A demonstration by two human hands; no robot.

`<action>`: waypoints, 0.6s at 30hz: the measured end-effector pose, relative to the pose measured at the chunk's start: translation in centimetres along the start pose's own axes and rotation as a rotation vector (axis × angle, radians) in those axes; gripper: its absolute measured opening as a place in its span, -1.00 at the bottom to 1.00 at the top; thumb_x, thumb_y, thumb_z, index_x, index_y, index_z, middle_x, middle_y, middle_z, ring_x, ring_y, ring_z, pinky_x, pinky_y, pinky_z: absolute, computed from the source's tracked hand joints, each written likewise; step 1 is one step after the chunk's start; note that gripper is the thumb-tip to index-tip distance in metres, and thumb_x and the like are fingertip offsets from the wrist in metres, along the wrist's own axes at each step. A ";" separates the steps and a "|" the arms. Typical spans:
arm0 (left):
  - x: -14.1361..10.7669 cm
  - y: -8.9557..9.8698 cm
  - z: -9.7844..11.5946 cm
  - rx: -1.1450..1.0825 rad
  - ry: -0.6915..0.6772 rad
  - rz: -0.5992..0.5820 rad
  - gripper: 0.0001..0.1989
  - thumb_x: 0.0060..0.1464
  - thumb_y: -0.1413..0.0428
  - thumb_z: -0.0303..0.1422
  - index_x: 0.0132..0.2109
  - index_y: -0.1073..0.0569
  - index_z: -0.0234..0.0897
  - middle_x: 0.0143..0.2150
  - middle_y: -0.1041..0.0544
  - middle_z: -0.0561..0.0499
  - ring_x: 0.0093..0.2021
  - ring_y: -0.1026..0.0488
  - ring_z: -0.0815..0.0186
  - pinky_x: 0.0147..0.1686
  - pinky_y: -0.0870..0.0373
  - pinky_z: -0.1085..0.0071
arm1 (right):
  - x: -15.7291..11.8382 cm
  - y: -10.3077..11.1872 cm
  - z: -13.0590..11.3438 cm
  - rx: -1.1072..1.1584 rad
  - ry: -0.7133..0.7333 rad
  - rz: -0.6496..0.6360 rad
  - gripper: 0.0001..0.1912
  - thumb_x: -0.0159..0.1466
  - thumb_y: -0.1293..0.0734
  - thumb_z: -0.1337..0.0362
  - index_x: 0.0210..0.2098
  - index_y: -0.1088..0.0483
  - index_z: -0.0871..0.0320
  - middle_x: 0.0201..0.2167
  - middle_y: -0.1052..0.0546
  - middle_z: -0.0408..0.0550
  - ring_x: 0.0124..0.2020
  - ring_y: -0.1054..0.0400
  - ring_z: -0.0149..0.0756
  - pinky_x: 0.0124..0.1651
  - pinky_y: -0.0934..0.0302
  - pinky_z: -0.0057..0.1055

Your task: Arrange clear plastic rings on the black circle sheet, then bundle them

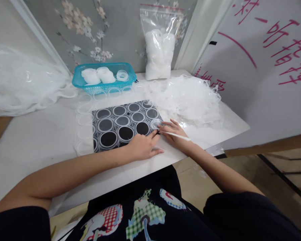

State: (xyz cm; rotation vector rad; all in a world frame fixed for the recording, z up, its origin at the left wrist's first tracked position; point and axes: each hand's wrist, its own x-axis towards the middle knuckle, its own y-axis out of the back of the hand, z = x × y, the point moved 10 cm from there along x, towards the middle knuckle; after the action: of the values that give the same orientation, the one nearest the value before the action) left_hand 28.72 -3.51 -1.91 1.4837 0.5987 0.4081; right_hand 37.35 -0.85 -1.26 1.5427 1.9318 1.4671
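A clear plastic sheet of joined rings [84,132] lies on the table, partly over a dark rectangular mat [126,133], so the ring outlines stand out against black. My left hand [144,146] rests at the mat's near edge, index finger stretched onto the sheet and thumb apart; it grips nothing. My right hand [177,139] is at the mat's right corner with a thin white stick [178,135] in it, its tip near my left index fingertip. Beside those fingertips is a whitish ring [156,124]. The stick's exact kind is not clear.
Behind the mat stands a blue plastic basket [81,80] with bundles of white rings. A zip bag [158,55] of white pieces leans at the wall. Clear ring sheets [190,100] pile up at right; a larger plastic heap [25,80] is at left. A whiteboard [271,100] stands right.
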 end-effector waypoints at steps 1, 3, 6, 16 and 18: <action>0.0 0.1 -0.1 -0.027 0.012 0.001 -0.31 0.23 0.19 0.10 0.23 -0.27 -0.35 0.33 -0.20 -0.32 -0.16 -0.56 0.01 -0.36 -0.42 0.25 | -0.2 -0.2 -0.6 -0.059 0.064 -0.017 -0.76 0.37 -0.16 0.30 -0.15 -0.47 0.04 -0.02 -0.57 -0.06 0.14 -0.34 -0.12 0.26 -0.05 0.05; 0.0 0.3 -0.3 -0.070 0.037 0.015 -0.30 0.21 0.14 0.12 0.22 -0.27 -0.35 0.34 -0.20 -0.26 -0.11 -0.54 0.01 -0.30 -0.44 0.25 | 0.1 -0.3 -1.2 -0.160 0.167 -0.045 -0.76 0.36 -0.17 0.34 -0.12 -0.45 0.06 -0.01 -0.56 -0.04 0.10 -0.37 -0.15 0.24 -0.10 -0.05; -0.1 0.4 -0.3 -0.123 0.029 -0.004 -0.29 0.14 0.08 0.15 0.18 -0.31 -0.34 0.36 -0.17 -0.24 -0.10 -0.54 0.01 -0.27 -0.44 0.23 | 2.9 2.2 0.6 -0.258 0.128 0.055 -0.77 0.35 -0.17 0.34 -0.17 -0.45 0.07 -0.14 -0.60 -0.01 -0.03 -0.42 -0.14 0.15 -0.16 -0.11; 0.3 2.2 -4.8 -0.136 0.154 0.061 -0.33 0.26 0.19 0.07 0.28 -0.21 -0.35 0.29 -0.28 -0.26 -0.02 -0.51 0.01 -0.20 -0.44 0.20 | 8.9 1.7 3.2 0.019 -0.104 0.169 -0.64 0.39 -0.09 0.15 -0.31 -0.42 0.16 -0.32 -0.55 0.02 -0.26 -0.43 -0.17 -0.16 -0.23 -0.30; 0.6 1.7 -5.7 -0.074 0.165 0.064 -0.31 0.26 0.18 0.05 0.31 -0.19 -0.39 0.31 -0.24 -0.31 0.03 -0.47 -0.04 -0.20 -0.45 0.19 | 8.1 0.0 3.4 0.190 -0.160 0.116 -0.62 0.37 -0.12 0.09 -0.37 -0.42 0.17 -0.33 -0.55 -0.01 -0.32 -0.44 -0.23 -0.22 -0.23 -0.36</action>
State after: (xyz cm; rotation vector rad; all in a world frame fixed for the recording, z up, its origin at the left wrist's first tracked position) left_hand 25.99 1.50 -0.20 1.4097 0.6605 0.6007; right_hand 36.55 7.83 0.08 1.8222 1.9637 1.1881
